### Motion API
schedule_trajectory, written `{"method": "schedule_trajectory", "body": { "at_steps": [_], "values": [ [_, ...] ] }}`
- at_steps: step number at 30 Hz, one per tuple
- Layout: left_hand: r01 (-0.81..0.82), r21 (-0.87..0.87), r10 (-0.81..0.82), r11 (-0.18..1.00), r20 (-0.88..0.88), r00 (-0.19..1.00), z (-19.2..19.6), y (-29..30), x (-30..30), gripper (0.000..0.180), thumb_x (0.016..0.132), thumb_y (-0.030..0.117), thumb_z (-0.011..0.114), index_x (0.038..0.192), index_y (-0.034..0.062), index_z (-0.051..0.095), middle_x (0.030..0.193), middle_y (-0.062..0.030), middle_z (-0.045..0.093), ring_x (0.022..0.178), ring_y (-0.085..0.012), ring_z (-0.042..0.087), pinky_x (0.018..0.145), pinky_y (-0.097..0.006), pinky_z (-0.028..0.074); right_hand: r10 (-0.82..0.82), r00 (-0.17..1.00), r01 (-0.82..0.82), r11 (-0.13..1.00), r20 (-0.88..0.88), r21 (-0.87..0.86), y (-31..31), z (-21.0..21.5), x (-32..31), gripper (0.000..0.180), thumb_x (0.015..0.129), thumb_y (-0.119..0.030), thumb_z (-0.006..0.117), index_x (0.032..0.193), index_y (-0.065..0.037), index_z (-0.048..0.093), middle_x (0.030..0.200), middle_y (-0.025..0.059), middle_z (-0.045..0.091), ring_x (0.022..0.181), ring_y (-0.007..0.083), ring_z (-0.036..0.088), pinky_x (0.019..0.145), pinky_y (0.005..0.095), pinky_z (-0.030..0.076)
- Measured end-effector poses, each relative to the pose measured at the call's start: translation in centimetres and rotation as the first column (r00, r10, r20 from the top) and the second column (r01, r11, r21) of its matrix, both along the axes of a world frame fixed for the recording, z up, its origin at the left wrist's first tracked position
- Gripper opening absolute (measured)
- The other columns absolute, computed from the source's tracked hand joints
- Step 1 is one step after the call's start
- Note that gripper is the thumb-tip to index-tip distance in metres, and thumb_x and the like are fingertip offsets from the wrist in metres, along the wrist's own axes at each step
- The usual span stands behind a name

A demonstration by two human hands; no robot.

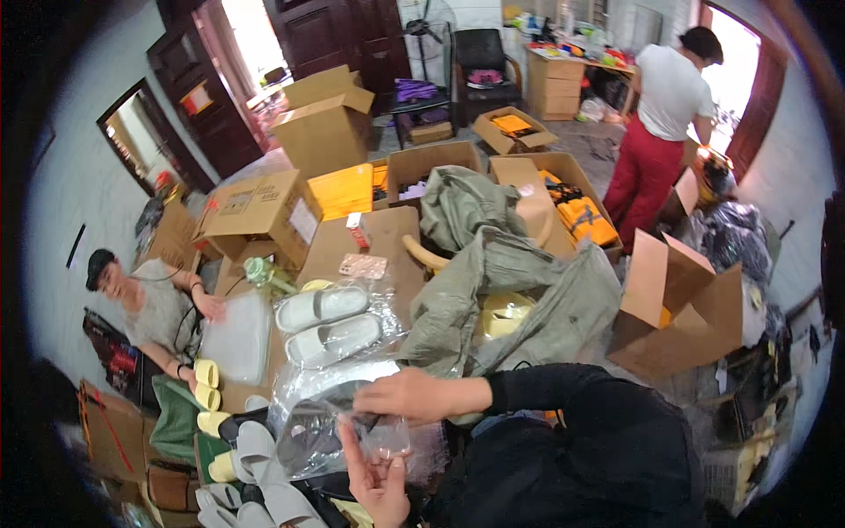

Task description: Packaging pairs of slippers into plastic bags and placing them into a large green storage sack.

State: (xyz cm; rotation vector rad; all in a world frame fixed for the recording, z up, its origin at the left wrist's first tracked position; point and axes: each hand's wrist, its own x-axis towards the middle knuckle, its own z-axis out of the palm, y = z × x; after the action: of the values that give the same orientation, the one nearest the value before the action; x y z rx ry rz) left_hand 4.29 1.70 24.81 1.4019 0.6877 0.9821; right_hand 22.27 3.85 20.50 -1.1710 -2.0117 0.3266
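Observation:
A clear plastic bag [295,444] with a pair of dark grey slippers [321,422] lies in front of me at the table's near side. From the right, my right hand [409,393] reaches over the slippers, its fingers curled on their near end. Below it, my left hand [377,484] holds the bag's edge, with the index finger stretched up and the thumb apart. Plastic partly covers its other fingers. Just beyond, two pale grey slippers [330,341] lie on clear plastic. Loose grey slippers [255,453] are piled at the lower left.
Across the left side, a person [163,308] touches a translucent plastic stack [238,339] and yellow slippers [207,383]. A green sack [475,282] spreads to the right, beside an open carton [678,308]. Another person [664,123] stands at the far right. A phone [363,266] lies on cardboard.

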Motion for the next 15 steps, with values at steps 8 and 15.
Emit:
{"method": "schedule_trajectory", "body": {
  "at_steps": [8,15],
  "values": [
    [0.312,0.271,-0.275,0.910,-0.165,0.947,-11.5,2.8,9.0,0.074,0.076,0.009,0.061,0.140,0.0025,0.023,0.141,-0.0195,0.030,0.102,-0.0239,0.052,0.092,-0.037,0.039,-0.606,0.511,0.782,0.622,-0.610,0.038,-8.4,1.7,10.3,0.047,0.075,-0.004,0.066,0.118,-0.003,0.048,0.103,0.0113,0.058,0.092,0.0251,0.059,0.076,0.0335,0.049],
    [0.778,0.582,-0.231,0.237,-0.744,0.627,-26.2,2.4,13.7,0.074,0.076,0.021,0.064,0.139,0.0047,0.028,0.118,-0.0209,0.052,0.106,-0.0336,0.051,0.095,-0.045,0.037,-0.492,0.161,0.954,0.299,-0.856,0.008,-12.5,3.0,13.7,0.039,0.082,-0.007,0.063,0.118,-0.002,0.047,0.100,0.0070,0.058,0.077,0.0118,0.058,0.064,0.0269,0.051]
  ]
}}
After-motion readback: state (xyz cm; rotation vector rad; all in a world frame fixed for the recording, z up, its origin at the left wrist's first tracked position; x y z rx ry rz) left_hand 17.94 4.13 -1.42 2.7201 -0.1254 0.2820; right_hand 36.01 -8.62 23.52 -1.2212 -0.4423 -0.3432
